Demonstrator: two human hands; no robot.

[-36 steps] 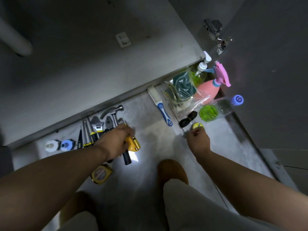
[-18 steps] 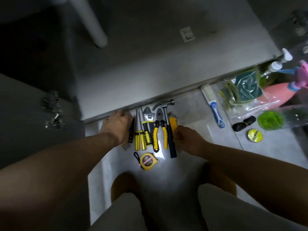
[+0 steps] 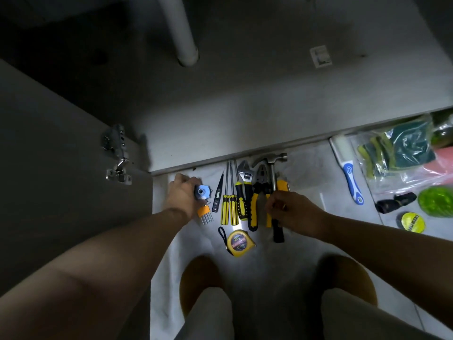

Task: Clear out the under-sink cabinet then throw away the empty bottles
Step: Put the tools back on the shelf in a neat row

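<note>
I look down at the open under-sink cabinet (image 3: 245,106) and the floor in front of it. My left hand (image 3: 182,196) grips a small blue-capped bottle (image 3: 202,192) at the left end of a row of tools. My right hand (image 3: 293,213) hovers with curled fingers over the hammer (image 3: 272,163) handle and the pliers (image 3: 256,192), just below a yellow utility knife (image 3: 282,185); whether it holds anything is hidden. At the far right lie a pink spray bottle (image 3: 443,160) and a clear bottle with a green base (image 3: 436,201).
Tester pen (image 3: 217,197), screwdrivers (image 3: 229,207), wrench (image 3: 243,185), tape measure (image 3: 239,242) and an orange comb-like piece (image 3: 205,214) lie on the floor. A brush (image 3: 350,177), bagged sponges (image 3: 397,148) and a yellow tape roll (image 3: 413,222) lie right. Drain pipe (image 3: 182,33) stands inside; the door hinge (image 3: 117,155) is left.
The view swung left. My right hand left the yellow tape roll and came over to the tools. My left hand let go of the yellow knife and took the blue-capped bottle.
</note>
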